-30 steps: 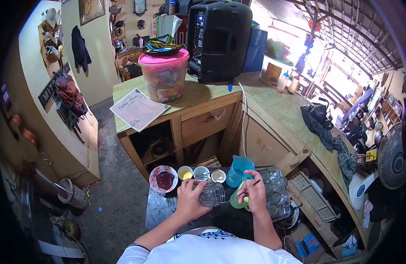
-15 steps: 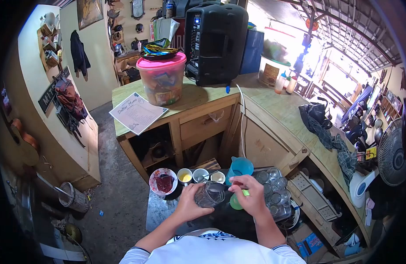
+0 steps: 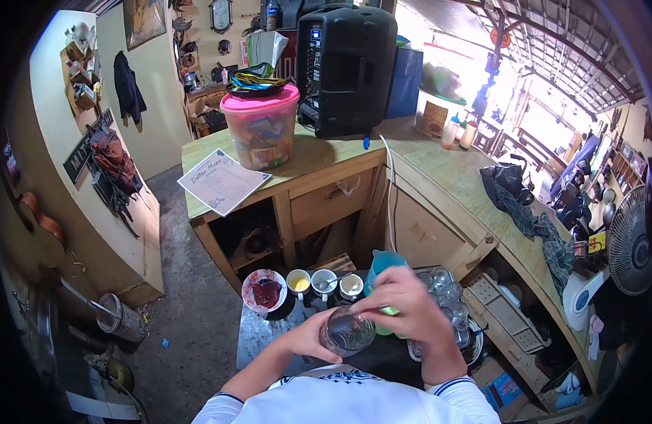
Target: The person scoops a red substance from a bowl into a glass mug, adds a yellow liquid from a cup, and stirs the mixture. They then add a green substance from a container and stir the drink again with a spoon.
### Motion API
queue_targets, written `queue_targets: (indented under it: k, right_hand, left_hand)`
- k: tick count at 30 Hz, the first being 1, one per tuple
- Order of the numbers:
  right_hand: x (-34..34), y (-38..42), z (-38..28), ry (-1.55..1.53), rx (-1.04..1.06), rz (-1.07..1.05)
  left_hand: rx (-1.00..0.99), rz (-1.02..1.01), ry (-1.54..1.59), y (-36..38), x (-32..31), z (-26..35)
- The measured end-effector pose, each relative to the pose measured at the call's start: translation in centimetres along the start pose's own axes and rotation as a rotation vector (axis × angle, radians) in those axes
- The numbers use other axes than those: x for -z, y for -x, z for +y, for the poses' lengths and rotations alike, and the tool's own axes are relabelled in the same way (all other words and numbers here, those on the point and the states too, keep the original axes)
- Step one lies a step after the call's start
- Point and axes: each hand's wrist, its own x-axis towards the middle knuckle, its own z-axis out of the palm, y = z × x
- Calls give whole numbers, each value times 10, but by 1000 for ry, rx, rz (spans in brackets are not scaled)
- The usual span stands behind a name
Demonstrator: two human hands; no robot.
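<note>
A clear glass (image 3: 350,332) is held tilted in my left hand (image 3: 313,336), low in front of the body. Over its rim, my right hand (image 3: 400,302) is closed with its fingers pinched, partly blurred; a dark utensil, perhaps a spoon, seems to reach from it into the glass. Behind the hands stand a white bowl (image 3: 249,291) with a dark red piece, a cup with something yellow (image 3: 298,283), a cup with a spoon (image 3: 324,281) and a cup with pale contents (image 3: 350,285). A blue jug (image 3: 386,261) is partly hidden by my right hand.
Several glasses (image 3: 442,286) crowd a tray right of the jug. Beyond the low table is a wooden counter (image 3: 326,164) with a menu sheet (image 3: 223,182), a pink-lidded tub (image 3: 261,131) and a black speaker (image 3: 348,71). A fan (image 3: 626,244) stands at the right.
The glass and my left hand have shifted slightly right and toward the body. My right hand has turned over the glass rim and now covers more of the green item and jug.
</note>
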Motion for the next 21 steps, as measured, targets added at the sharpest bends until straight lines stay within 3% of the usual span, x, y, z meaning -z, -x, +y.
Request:
queue_targets:
  k: [2, 8, 9, 10, 12, 16, 17, 21]
  right_hand:
    - [14, -1, -6, -32, 3, 108]
    - [-5, -11, 0, -95, 109, -165]
    - [3, -10, 3, -147, 136, -34]
    - [9, -12, 0, -149, 139, -36]
    - [17, -15, -7, -145, 143, 144]
    - [-16, -22, 0, -320, 110, -104]
    - [-8, -24, -3, -213, 179, -39]
    - [5, -18, -1, -266, 187, 61]
  left_hand:
    - [4, -71, 233, -1, 0, 0]
    - [-45, -235, 395, 0, 5, -15]
    - [-79, -269, 458, -3, 4, -16]
    - [-79, -266, 457, -4, 2, -15]
    - [-79, -278, 727, -4, -4, -12]
    - [-130, -368, 643, -7, -1, -6]
    - [-129, -363, 567, -8, 2, -1]
    - [-66, -231, 659, -3, -4, 3]
